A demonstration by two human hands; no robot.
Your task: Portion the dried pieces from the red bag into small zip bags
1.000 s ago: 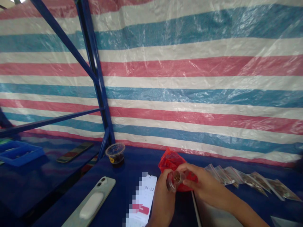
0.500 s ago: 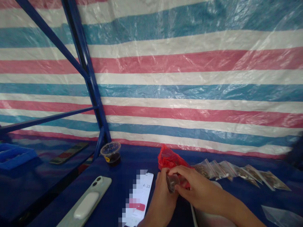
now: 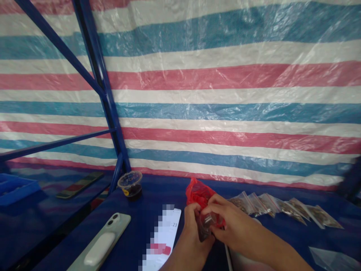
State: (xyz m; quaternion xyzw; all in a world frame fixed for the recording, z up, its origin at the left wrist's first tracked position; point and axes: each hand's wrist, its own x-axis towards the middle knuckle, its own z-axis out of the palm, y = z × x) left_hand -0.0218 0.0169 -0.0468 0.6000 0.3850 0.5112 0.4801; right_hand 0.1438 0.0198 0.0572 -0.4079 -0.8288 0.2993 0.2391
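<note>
Holding: one small clear plastic cup (image 3: pixel 205 224), clasped between both hands, the left hand (image 3: pixel 191 241) beneath it and the right hand (image 3: pixel 229 220) curled over it, just in front of a red plastic bag (image 3: pixel 199 192). Cup's long axis tilted, its direction partly hidden by fingers. Also on the blue table (image 3: pixel 158 192): row of clear sachets (image 3: pixel 267 205) with brown contents, right of the hands; lit phone (image 3: pixel 166 235), left; smartphone (image 3: pixel 98 241); lidded cup (image 3: pixel 130 184).
</note>
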